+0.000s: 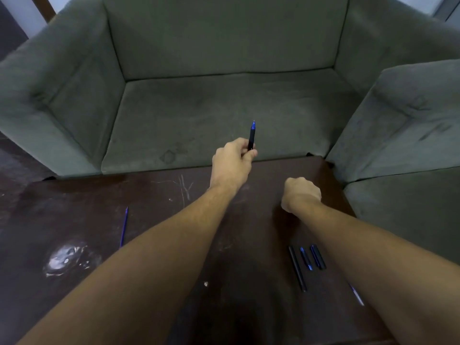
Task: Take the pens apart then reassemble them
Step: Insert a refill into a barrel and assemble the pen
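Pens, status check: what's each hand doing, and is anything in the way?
Left hand holds black-and-blue pen piece upright. Right hand fisted, contents unseen. Loose pen parts on table. Nothing blocking.

A black pen piece with a blue tip [252, 135] stands nearly upright above the table's far edge. A thin blue refill [123, 227] lies toward the left edge. Near the right edge lie a long black barrel [297, 268], a short blue-tipped piece [306, 258], a black-and-blue piece [318, 256] and another refill [356, 295], partly hidden.
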